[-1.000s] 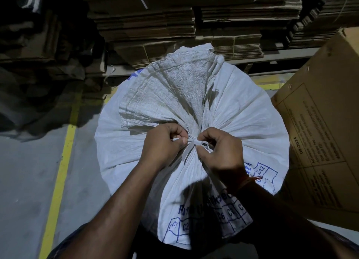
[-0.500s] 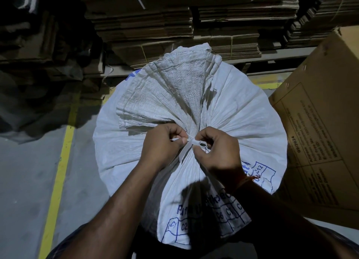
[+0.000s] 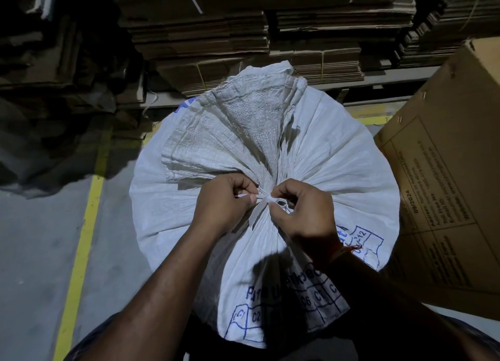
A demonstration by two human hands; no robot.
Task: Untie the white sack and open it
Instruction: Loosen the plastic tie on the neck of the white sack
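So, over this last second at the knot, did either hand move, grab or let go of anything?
Barely anything changed. The left hand and right hand keep pinching the white tie at the gathered neck of the white sack, with only slight finger shifts. Nothing was let go; the knot is still tied and the sack still closed. The cardboard box stayed put.

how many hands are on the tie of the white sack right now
2. The left hand pinches the white tie from the left of the knot; the right hand pinches it from the right, both at the gathered neck of the white sack.
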